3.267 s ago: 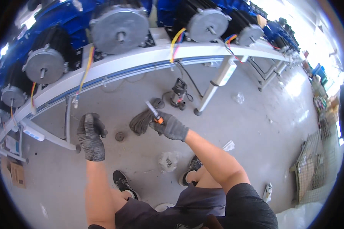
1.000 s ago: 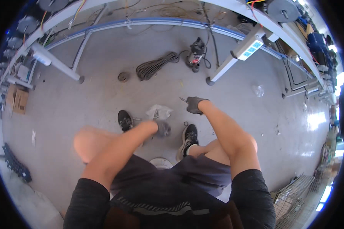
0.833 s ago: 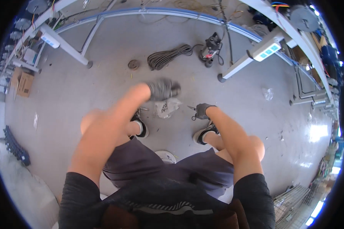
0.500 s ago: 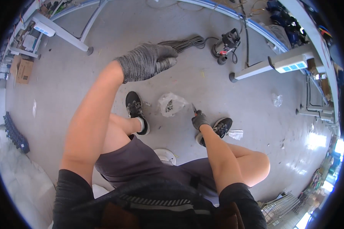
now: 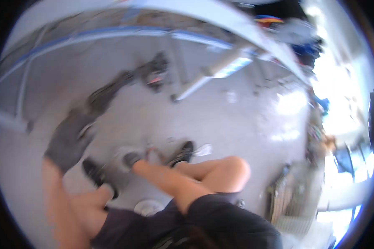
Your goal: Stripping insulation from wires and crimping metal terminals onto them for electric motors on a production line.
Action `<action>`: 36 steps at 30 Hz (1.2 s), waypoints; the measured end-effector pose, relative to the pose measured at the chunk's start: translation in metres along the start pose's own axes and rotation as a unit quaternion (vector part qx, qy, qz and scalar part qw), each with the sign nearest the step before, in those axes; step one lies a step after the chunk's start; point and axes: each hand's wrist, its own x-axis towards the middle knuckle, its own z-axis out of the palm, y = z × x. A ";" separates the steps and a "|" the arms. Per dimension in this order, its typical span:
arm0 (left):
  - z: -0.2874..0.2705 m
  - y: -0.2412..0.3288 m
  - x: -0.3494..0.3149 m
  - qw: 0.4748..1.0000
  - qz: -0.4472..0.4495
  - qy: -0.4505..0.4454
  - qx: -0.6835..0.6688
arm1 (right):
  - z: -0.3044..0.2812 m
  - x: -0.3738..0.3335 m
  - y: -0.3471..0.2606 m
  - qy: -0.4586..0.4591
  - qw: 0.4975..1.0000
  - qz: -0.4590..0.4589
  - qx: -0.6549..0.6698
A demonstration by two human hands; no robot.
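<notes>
The whole view is smeared by motion. My left hand (image 5: 70, 141), in a grey knit glove, is raised at the left with its fingers curled. A small pale-edged thing shows at its fingertips, too blurred to name. My gloved right hand (image 5: 131, 159) is low between my shoes, at a clear plastic bag (image 5: 124, 153); its fingers are too blurred to read. Just right of it on the floor lies a hand tool with orange-red handles (image 5: 157, 154), apparently pliers. Beyond the left hand are a bundle of dark cable (image 5: 110, 93) and a dark pump-like machine (image 5: 155, 74).
A white round object (image 5: 148, 207) is between my legs. White crumpled paper (image 5: 202, 150) lies beside my right shoe (image 5: 183, 154). Ahead stand workbench legs (image 5: 191, 89) with a power strip (image 5: 234, 67). Racks and boxes (image 5: 284, 195) line the right.
My view has swung to the right. My right hand has let go of the orange-handled tool, now on the floor, and moved left to the plastic bag. The left hand has come lower.
</notes>
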 end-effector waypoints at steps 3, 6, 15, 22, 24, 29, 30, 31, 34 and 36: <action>-0.007 0.012 -0.005 0.993 -0.053 0.021 -0.101 | 0.032 0.011 -0.014 0.015 0.960 0.217 0.174; 0.000 0.022 0.014 0.997 -0.008 0.022 -0.074 | 0.082 0.016 0.024 -0.025 0.977 0.212 0.007; 0.006 0.011 0.008 0.997 -0.044 -0.036 -0.060 | 0.092 0.028 0.028 0.072 0.978 0.187 0.066; 0.014 0.037 0.030 0.996 -0.035 -0.020 -0.077 | 0.130 0.037 0.094 0.079 0.985 0.141 0.057; 0.014 0.045 0.035 0.993 -0.050 -0.027 -0.105 | 0.128 0.035 0.099 0.061 0.990 0.112 0.055; 0.007 0.046 0.019 0.991 -0.099 -0.049 -0.072 | 0.084 0.007 0.040 0.124 0.980 0.125 0.094; 0.009 0.046 0.019 0.991 -0.099 -0.047 -0.072 | 0.072 -0.001 0.035 0.125 0.980 0.124 0.094; 0.012 0.042 0.018 0.990 -0.106 -0.045 -0.081 | 0.056 -0.009 0.030 0.076 0.987 0.116 0.075; 0.017 0.032 0.015 0.989 -0.120 -0.041 -0.080 | 0.021 -0.024 0.031 0.005 0.992 0.105 0.063; 0.023 0.015 0.022 0.993 -0.057 -0.032 -0.098 | 0.019 -0.023 0.045 0.006 0.989 0.136 0.065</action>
